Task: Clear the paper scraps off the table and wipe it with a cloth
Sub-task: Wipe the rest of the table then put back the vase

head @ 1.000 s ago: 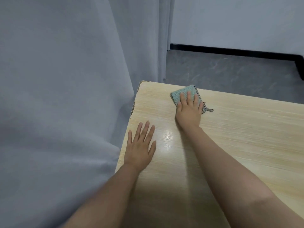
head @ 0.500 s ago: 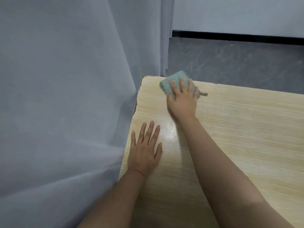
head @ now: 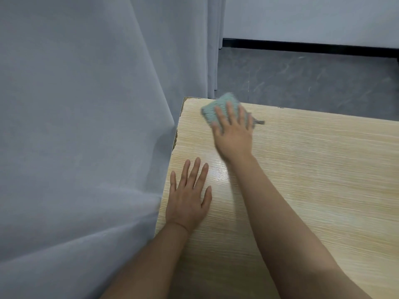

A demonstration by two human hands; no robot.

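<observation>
Right now, step in hand: I judge this is the wiping; no paper scraps show on the visible part of the table (head: 313, 180).
Right hand: my right hand (head: 234, 134) lies flat on the cloth (head: 216, 107), fingers straight and spread, pressing it down rather than curling round it.
Left hand: my left hand (head: 189, 198) rests palm down on the wood near the left edge, fingers straight, holding nothing.
Where the cloth is: at the far left corner of the table, its far corner poking just past the far edge, directly under and ahead of my right fingertips.
Cloth's lie: turned diagonally to the edges; a dark frayed bit sticks out from under my hand to the right.
Nearer hand: the right, already on it; the left is well apart, nearer me.
What the next stroke turns on: the unwiped-looking wood lies to the right and toward me, so I judge the pull goes that way.
Risk: the curtain (head: 86, 126) hangs against the table's left edge.
</observation>
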